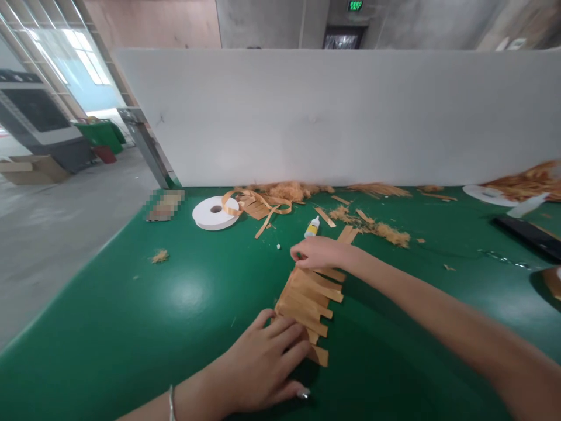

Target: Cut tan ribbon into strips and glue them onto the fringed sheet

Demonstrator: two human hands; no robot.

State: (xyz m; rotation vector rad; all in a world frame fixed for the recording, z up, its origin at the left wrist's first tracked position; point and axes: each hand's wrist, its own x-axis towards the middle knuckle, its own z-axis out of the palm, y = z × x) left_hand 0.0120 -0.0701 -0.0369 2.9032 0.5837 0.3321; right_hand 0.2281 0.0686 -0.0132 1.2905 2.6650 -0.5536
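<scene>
Head view: the left hand point(267, 362) is lying flat over the near end of a row of orange strips point(307, 298), not gripping. The strips are resting on the green tabletop point(184, 333). The right hand point(322, 252) is bending its fingers at the far end; I can't tell if it is pinching one. Just past it, a little bottle point(312, 227) is lying. Farther back, a white roll point(204, 215) is sitting, and orange fluff point(289, 191) is lying near a white board point(333, 117).
</scene>
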